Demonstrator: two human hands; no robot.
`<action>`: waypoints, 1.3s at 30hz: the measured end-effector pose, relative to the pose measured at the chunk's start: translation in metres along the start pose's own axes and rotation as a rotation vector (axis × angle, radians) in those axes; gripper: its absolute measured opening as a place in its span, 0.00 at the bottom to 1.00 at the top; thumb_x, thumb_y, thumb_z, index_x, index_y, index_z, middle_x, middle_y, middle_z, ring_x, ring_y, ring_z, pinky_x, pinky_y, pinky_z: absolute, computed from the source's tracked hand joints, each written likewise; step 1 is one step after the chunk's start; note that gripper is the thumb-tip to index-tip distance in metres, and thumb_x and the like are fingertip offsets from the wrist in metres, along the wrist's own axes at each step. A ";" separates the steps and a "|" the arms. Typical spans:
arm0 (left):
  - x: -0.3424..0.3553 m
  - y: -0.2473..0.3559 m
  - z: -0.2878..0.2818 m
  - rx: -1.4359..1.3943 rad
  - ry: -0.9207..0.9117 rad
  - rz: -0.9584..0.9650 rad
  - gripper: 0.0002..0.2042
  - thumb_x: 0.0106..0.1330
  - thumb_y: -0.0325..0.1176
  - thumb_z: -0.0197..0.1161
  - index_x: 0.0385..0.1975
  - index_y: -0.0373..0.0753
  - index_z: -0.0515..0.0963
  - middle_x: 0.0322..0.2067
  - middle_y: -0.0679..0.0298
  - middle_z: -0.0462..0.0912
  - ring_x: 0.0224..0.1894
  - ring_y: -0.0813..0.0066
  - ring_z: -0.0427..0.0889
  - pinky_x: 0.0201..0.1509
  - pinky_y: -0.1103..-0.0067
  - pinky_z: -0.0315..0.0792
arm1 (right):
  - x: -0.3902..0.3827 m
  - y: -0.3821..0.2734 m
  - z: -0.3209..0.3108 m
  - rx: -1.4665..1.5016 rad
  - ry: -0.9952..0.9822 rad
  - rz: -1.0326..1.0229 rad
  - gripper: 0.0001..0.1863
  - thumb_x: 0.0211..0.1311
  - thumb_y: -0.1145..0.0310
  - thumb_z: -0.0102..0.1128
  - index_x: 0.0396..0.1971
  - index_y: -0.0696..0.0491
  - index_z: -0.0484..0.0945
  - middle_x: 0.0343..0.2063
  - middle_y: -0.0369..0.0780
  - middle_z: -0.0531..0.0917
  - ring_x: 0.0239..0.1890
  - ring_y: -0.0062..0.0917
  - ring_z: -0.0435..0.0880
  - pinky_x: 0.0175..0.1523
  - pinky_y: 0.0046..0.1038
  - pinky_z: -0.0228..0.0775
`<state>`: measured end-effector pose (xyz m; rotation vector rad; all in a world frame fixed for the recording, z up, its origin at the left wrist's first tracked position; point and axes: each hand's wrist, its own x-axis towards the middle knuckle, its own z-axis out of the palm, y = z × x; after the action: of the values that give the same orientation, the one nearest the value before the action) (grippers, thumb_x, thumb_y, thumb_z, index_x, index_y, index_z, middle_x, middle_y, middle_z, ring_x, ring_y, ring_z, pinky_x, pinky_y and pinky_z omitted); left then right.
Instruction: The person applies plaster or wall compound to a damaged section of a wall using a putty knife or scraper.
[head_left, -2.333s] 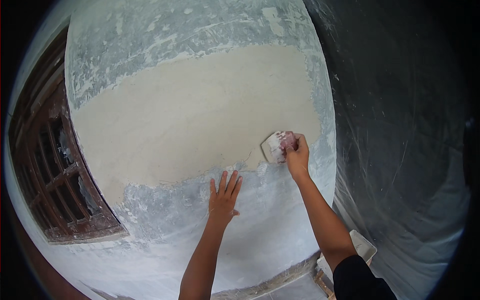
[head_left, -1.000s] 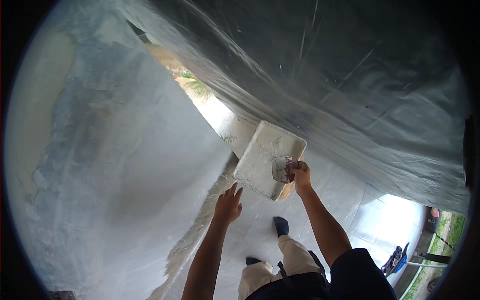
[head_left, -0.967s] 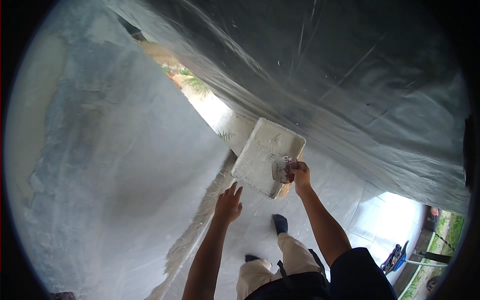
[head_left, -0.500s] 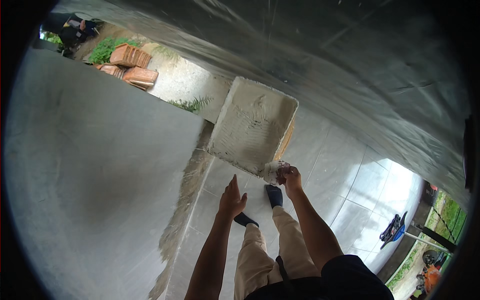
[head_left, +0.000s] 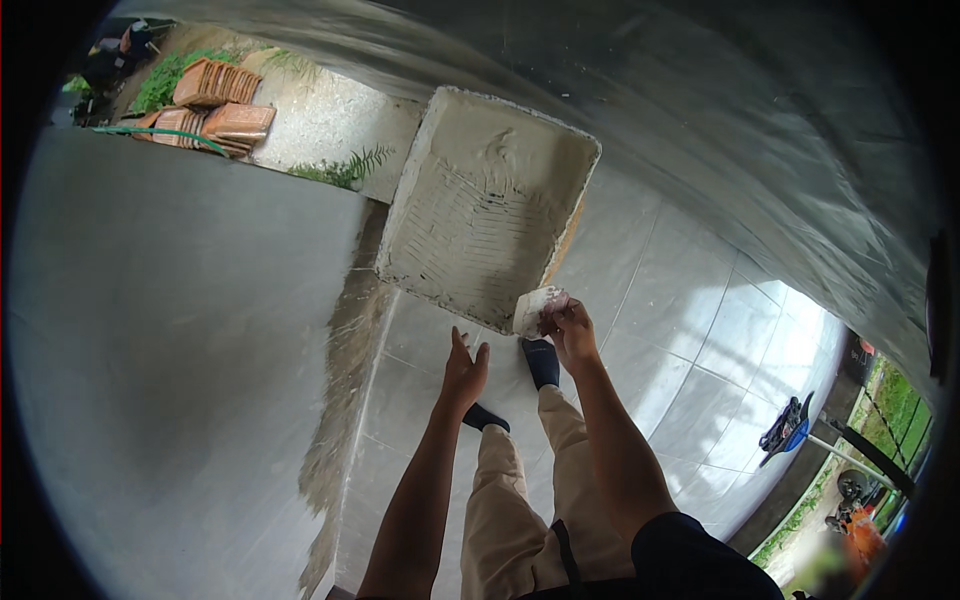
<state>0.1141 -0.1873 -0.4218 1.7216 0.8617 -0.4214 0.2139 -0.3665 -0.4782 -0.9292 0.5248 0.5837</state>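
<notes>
My right hand [head_left: 572, 330] grips a small putty-smeared scraper blade [head_left: 534, 310] just past the near edge of a rectangular tray [head_left: 440, 180] lined with grey-white plaster, which lies on the tiled floor. My left hand [head_left: 465, 372] hovers open beside it with fingers together, holding nothing. My legs in beige trousers and dark socks [head_left: 541, 360] stand below the hands.
A grey plastered wall [head_left: 180, 330] fills the left, with a strip of spilled plaster [head_left: 345, 380] along its foot. Plastic sheeting [head_left: 740, 150] hangs at upper right. Stacked orange roof tiles [head_left: 215, 105] and plants lie outside at top left. A blue-handled tool [head_left: 785, 430] rests at right.
The view swung from the wall patch down to the floor. My right hand carried the scraper down to the tray's near edge; my left hand left the wall and hangs free.
</notes>
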 end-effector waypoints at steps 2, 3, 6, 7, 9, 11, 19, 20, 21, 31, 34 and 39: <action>0.005 -0.006 0.002 -0.042 -0.001 -0.034 0.38 0.70 0.40 0.54 0.69 0.27 0.39 0.65 0.36 0.57 0.67 0.46 0.63 0.66 0.67 0.62 | 0.002 0.000 -0.002 -0.017 -0.013 0.000 0.15 0.61 0.82 0.47 0.48 0.61 0.67 0.37 0.43 0.79 0.32 0.28 0.80 0.40 0.31 0.74; 0.007 -0.009 0.003 -0.075 -0.006 -0.044 0.38 0.71 0.41 0.53 0.69 0.27 0.39 0.66 0.37 0.58 0.67 0.47 0.63 0.66 0.67 0.63 | 0.002 0.000 -0.004 -0.022 -0.011 0.007 0.15 0.61 0.82 0.47 0.48 0.61 0.67 0.37 0.43 0.79 0.32 0.28 0.80 0.40 0.31 0.74; 0.012 -0.018 0.008 -0.135 -0.018 -0.057 0.38 0.72 0.44 0.51 0.70 0.29 0.38 0.66 0.42 0.59 0.65 0.53 0.66 0.65 0.70 0.62 | 0.008 -0.003 -0.026 -0.098 0.012 0.003 0.16 0.60 0.81 0.49 0.49 0.60 0.68 0.38 0.43 0.79 0.36 0.30 0.81 0.43 0.33 0.75; 0.013 -0.021 0.009 -0.154 -0.024 -0.062 0.38 0.73 0.45 0.49 0.70 0.30 0.36 0.66 0.45 0.60 0.64 0.58 0.68 0.65 0.72 0.62 | 0.006 -0.005 -0.032 -0.102 0.014 0.005 0.16 0.60 0.81 0.49 0.49 0.60 0.68 0.38 0.43 0.79 0.36 0.30 0.81 0.43 0.33 0.75; 0.011 -0.028 0.011 -0.193 0.009 -0.050 0.37 0.73 0.45 0.50 0.70 0.30 0.38 0.66 0.45 0.59 0.64 0.57 0.67 0.66 0.71 0.61 | -0.001 -0.009 -0.043 -0.158 0.191 -0.042 0.16 0.59 0.80 0.49 0.48 0.56 0.71 0.42 0.42 0.78 0.43 0.31 0.80 0.49 0.35 0.74; 0.011 -0.025 0.014 -0.237 0.039 -0.033 0.37 0.73 0.44 0.50 0.70 0.30 0.39 0.67 0.44 0.58 0.64 0.57 0.67 0.66 0.71 0.61 | -0.005 -0.021 -0.047 -0.154 0.236 -0.065 0.17 0.58 0.80 0.50 0.48 0.56 0.71 0.42 0.43 0.78 0.44 0.31 0.80 0.49 0.36 0.75; 0.017 -0.004 0.002 0.184 0.474 0.373 0.32 0.66 0.30 0.54 0.66 0.26 0.49 0.64 0.37 0.54 0.67 0.40 0.55 0.69 0.58 0.54 | -0.017 -0.094 0.035 -0.507 0.083 -0.404 0.12 0.67 0.74 0.51 0.49 0.59 0.70 0.40 0.40 0.80 0.35 0.22 0.81 0.38 0.23 0.71; 0.017 -0.001 -0.003 0.187 0.479 0.370 0.32 0.66 0.30 0.54 0.66 0.26 0.49 0.64 0.37 0.54 0.67 0.40 0.55 0.69 0.58 0.54 | -0.013 -0.098 0.054 -0.577 0.057 -0.446 0.12 0.66 0.73 0.52 0.48 0.59 0.71 0.38 0.41 0.81 0.33 0.24 0.82 0.38 0.24 0.72; 0.017 0.002 -0.007 0.207 0.486 0.397 0.31 0.66 0.30 0.54 0.66 0.26 0.49 0.63 0.37 0.54 0.67 0.40 0.55 0.70 0.57 0.52 | -0.009 -0.105 0.076 -0.647 0.029 -0.488 0.12 0.66 0.73 0.53 0.48 0.59 0.71 0.36 0.42 0.83 0.32 0.25 0.83 0.37 0.25 0.72; 0.023 0.023 -0.005 0.318 0.446 0.466 0.33 0.63 0.31 0.57 0.66 0.29 0.50 0.67 0.38 0.49 0.68 0.39 0.53 0.70 0.57 0.54 | 0.098 -0.158 0.166 -1.438 -0.013 -0.992 0.18 0.58 0.79 0.51 0.48 0.54 0.78 0.40 0.52 0.83 0.44 0.46 0.83 0.48 0.38 0.75; 0.021 0.019 -0.006 0.312 0.435 0.462 0.33 0.64 0.31 0.56 0.67 0.30 0.50 0.67 0.39 0.49 0.69 0.40 0.53 0.69 0.56 0.54 | 0.110 -0.156 0.167 -1.536 -0.046 -1.008 0.19 0.55 0.80 0.51 0.47 0.54 0.80 0.40 0.54 0.82 0.44 0.47 0.82 0.50 0.40 0.74; 0.021 0.011 -0.009 0.310 0.434 0.468 0.33 0.64 0.32 0.56 0.67 0.31 0.50 0.68 0.39 0.48 0.69 0.41 0.53 0.69 0.56 0.54 | 0.121 -0.148 0.158 -1.598 -0.052 -0.984 0.24 0.48 0.81 0.50 0.48 0.53 0.80 0.37 0.54 0.82 0.42 0.49 0.81 0.49 0.45 0.73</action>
<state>0.1349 -0.1732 -0.4250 2.2776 0.6799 0.1508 0.4262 -0.2731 -0.3914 -2.4328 -0.6497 -0.0158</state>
